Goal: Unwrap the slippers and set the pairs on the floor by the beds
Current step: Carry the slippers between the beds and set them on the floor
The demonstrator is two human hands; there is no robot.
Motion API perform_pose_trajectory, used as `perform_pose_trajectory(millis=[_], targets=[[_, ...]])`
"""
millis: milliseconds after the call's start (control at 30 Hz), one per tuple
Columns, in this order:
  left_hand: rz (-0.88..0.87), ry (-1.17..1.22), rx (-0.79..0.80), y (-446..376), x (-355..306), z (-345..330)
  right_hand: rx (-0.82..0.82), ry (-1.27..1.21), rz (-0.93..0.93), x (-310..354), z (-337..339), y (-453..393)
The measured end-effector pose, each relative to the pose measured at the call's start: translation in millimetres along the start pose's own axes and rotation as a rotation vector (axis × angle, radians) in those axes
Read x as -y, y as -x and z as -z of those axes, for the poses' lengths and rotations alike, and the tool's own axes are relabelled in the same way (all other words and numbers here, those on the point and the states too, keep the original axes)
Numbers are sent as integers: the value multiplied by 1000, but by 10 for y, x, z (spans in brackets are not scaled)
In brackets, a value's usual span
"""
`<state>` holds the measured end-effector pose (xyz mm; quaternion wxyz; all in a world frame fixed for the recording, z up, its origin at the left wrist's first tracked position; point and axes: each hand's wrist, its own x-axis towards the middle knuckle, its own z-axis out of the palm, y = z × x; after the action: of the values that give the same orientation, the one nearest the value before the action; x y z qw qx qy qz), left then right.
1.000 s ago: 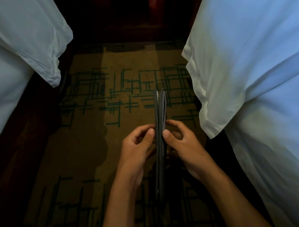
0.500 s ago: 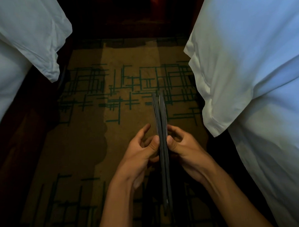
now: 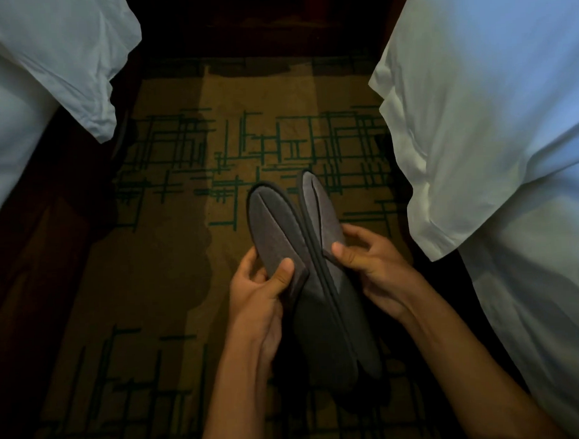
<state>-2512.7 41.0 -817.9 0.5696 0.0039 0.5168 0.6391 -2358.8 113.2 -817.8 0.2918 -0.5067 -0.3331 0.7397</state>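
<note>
Two white beds (image 3: 497,144) are seen flanking a patterned carpet (image 3: 170,257). Above it, a pair of grey slippers (image 3: 303,258) is held, long axes running away from the person, toes splayed apart beyond the grip, heels touching. The left hand (image 3: 258,287) is pinched on the left slipper, the right hand (image 3: 373,265) on the right.

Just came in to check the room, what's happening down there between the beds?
A person is holding a pair of flat dark grey fabric slippers above the brown carpet with green line pattern, in the aisle between two beds with white sheets. The left hand grips the left slipper and the right hand grips the right slipper, toes fanned apart, heels close together. Neither slipper is on the floor yet, and no wrapper is visible.
</note>
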Motion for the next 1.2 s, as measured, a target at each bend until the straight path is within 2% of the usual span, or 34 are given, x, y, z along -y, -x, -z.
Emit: perform_pose_trajectory(millis=[100,267,467,633,800,1000,1200], targets=[[49,87,-106,18,102,62,-32,120,21,71,110,-237],[104,181,-380,21,404,213,-70,547,145,230,143,-655],[215,254,-659,67,741,197,70,928,243,239,-32,-1124],[268,162,-862,35,935,178,177,1255,281,148,-260,-1364],[203,74,-899,38,1052,180,229,1388,376,-51,-379,-1485],[58,6,-852,33,1102,190,189,1430,399,-226,-321,-1521],[16,-6,-849,8,1101,181,173,1452,435,-279,-308,-1555]])
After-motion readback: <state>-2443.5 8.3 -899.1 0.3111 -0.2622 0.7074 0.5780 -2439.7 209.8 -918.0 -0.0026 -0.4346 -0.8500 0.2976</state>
